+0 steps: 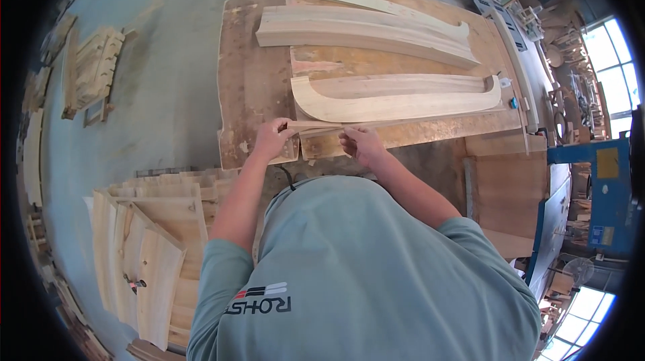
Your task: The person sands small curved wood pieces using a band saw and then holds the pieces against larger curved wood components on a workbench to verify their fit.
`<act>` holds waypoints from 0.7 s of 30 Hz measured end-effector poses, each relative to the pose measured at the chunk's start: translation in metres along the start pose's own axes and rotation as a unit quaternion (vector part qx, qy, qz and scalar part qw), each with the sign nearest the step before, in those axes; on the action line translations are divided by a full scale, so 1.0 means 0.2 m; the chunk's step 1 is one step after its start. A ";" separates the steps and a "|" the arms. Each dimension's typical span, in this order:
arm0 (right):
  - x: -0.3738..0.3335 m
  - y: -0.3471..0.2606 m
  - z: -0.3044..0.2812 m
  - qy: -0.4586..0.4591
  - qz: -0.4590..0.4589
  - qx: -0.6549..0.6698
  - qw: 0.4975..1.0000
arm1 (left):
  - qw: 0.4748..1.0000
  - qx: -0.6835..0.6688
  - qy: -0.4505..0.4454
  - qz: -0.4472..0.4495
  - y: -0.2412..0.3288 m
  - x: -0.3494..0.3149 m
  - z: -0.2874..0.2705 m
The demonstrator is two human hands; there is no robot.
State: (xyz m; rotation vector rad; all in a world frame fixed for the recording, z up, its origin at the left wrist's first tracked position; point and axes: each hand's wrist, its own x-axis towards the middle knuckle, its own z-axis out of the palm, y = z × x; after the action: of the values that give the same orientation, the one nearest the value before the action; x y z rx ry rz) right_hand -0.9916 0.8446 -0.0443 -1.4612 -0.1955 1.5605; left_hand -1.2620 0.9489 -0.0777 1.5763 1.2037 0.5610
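Observation:
A thin wooden strip [316, 124] lies along the near edge of the bench, just in front of a curved piece. My left hand [272, 140] pinches its left end between thumb and fingers. At the other end of the strip, the curled fingers of my right hand [365, 147] close on it; their tips are partly hidden. The pale curved wooden piece [403, 107] has both ends turned upward and stands against a long wooden block [416, 84]. Farther back are a long moulded wooden beam [363, 30] and a second slim curved piece [376, 3].
The worn wooden bench top [255, 78] carries these pieces. Stacked boards [144, 247] stand at my left side, and a wooden pallet [94, 72] lies on the floor far left. A blue machine [608, 193] is at the right, beside a brown panel [507, 186].

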 end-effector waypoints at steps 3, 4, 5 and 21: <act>-0.06 0.02 -0.04 -0.016 0.029 -0.002 0.999 | 1.000 -0.011 -0.007 -0.014 0.02 0.01 0.01; -0.08 0.04 -0.06 -0.008 0.032 -0.017 0.999 | 0.999 0.001 -0.015 -0.028 0.03 0.02 0.00; -0.10 0.05 -0.07 0.001 0.035 -0.031 0.999 | 0.999 -0.001 -0.017 -0.028 0.05 0.03 0.00; -0.17 0.32 -0.32 0.003 0.052 -0.126 0.991 | 0.999 0.020 -0.036 -0.027 0.02 0.13 -0.01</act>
State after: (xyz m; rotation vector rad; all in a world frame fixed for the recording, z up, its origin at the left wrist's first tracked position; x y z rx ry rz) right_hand -0.9772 0.7572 -0.0822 -1.6957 -0.3268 1.6608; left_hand -1.2510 0.9736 -0.0797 1.5797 1.2058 0.4429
